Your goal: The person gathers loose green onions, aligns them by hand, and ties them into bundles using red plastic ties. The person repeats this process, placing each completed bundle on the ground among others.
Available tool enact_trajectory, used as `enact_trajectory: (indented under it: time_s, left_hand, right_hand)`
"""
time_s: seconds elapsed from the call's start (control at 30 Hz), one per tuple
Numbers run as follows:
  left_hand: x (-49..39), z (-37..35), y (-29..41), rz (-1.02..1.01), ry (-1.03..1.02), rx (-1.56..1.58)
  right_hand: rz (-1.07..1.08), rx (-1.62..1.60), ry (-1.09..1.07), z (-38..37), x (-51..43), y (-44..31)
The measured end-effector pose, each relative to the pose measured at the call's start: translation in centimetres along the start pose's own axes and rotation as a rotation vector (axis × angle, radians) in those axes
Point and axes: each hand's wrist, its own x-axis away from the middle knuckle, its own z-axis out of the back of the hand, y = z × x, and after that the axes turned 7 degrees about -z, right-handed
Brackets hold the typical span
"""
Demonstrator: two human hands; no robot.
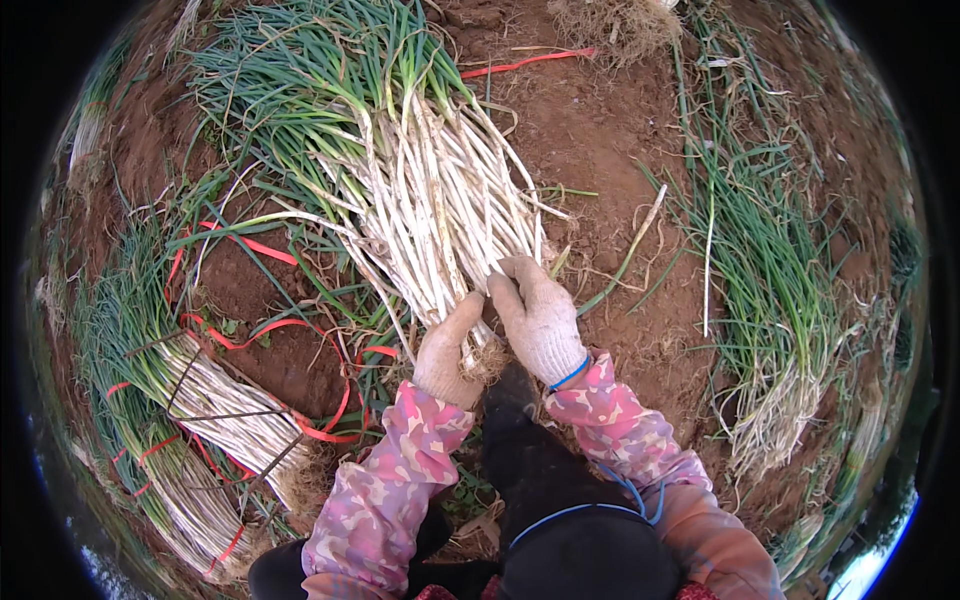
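Observation:
A large pile of spring onions (435,180) lies in front of me, green tops pointing away and white stems towards me. My left hand (450,356), in a pale knitted glove, grips a few stems near the root end, its thumb across them. Their brown roots (484,361) stick out beside the palm. My right hand (538,319), gloved too, rests with bent fingers against the white stems at the pile's lower right. Its fingertips touch the stems, but what lies beneath them is hidden.
Spring onion bundles (232,405) lie at the left, with red plastic strips (337,427) and thin dark rods (225,414) around them. Loose spring onions (784,375) are spread at the right. Another red strip (525,63) and a root clump (619,26) lie on the brown soil (607,127) beyond.

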Motion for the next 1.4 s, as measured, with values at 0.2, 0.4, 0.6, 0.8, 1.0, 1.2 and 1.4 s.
enact_trajectory:
  time_s: [0.2, 0.4, 0.6, 0.8, 1.0, 1.2, 1.4]
  left_hand:
    - [0.6, 0.3, 1.5, -0.028, 0.029, -0.020]
    - [1.2, 0.0, 3.1, 0.049, 0.018, -0.105]
    - [1.6, -0.3, 3.2, 0.076, -0.018, 0.059]
    - [1.6, -0.2, 3.7, 0.059, -0.174, 0.150]
    - [1.7, 0.7, 3.7, 0.055, -0.162, 0.162]
    - [1.9, 1.9, 4.5, 0.060, -0.158, 0.159]
    - [1.9, 2.4, 4.4, 0.046, -0.211, 0.222]
  right_hand:
    - [0.382, 0.146, 0.117, -0.2, 2.2, -1.0]
    - [-0.460, 0.143, -0.001, 2.9, -1.6, 4.2]
    - [-0.798, -0.626, -0.102, -0.3, -1.9, 6.9]
    - [-0.485, -0.886, 0.577, 5.5, -2.2, 7.4]
    - [-0.391, -0.251, 0.134, 0.0, -3.3, 8.0]
    - [-0.481, 0.172, -0.061, -2.7, -2.9, 7.6]
    - [-0.462, 0.031, -0.064, -2.8, -2.8, 7.7]
